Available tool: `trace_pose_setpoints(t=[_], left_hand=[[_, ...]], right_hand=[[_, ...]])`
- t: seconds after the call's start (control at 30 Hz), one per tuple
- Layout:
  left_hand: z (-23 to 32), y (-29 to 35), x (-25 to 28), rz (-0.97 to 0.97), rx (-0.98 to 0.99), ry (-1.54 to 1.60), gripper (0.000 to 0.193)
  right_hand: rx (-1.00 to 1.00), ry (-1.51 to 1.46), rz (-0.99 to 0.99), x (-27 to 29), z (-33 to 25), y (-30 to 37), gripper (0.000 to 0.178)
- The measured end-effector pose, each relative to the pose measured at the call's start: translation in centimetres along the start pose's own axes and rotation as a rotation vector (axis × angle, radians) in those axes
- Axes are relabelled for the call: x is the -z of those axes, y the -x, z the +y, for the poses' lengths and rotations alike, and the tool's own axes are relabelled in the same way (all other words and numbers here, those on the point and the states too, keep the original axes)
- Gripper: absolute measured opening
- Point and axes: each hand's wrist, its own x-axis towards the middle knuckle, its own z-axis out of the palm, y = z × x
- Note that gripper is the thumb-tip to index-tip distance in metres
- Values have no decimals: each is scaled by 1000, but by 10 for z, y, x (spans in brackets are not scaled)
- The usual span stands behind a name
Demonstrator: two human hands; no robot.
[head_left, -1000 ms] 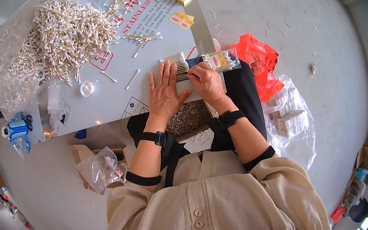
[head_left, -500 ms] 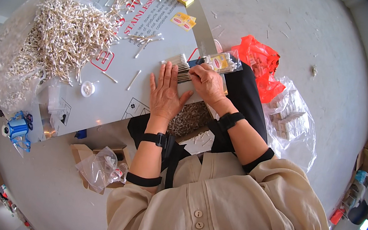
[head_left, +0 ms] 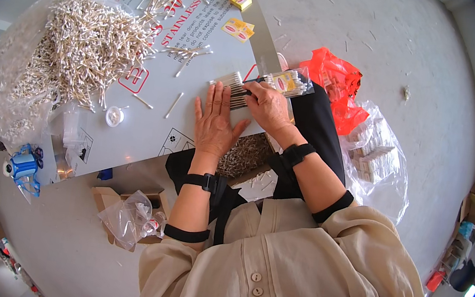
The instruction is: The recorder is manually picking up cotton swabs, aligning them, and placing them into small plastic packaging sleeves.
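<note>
Touching swabs (head_left: 235, 92) near table edge (head_left: 266, 55)

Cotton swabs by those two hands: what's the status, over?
Left hand flat over lined-up cotton swabs. Right hand at their right end. Loose cotton swabs lie farther left.

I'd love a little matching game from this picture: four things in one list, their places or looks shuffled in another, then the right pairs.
Things
1. swab row
2. red bag
3. swab heap
4. cards

Places and looks
A. in and spilling from a clear bag
B. yellow, lying flat on the table
C. at the fingertips of the left hand
D. off the table, to its right

Right pairs
1-C, 2-D, 3-A, 4-B
</note>
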Motion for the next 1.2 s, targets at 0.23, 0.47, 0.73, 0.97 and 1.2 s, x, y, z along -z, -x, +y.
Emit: trace_pose_setpoints(t=[0.23, 0.47, 0.73, 0.97, 1.2], left_hand=[[-1, 0, -1, 7, 0, 4, 89], [0, 0, -1, 15, -12, -9, 88], [0, 0, -1, 7, 4, -9, 88], [-1, 1, -2, 24, -7, -4, 89], [-2, 2, -2, 28, -24, -3, 90]], right_hand=[[26, 8, -16, -1, 0, -4, 22], [42, 18, -17, -3, 1, -11, 25], [40, 42, -70, 0, -2, -12, 20], [68, 4, -9, 1, -9, -25, 19], [127, 62, -36, -4, -7, -41, 18]])
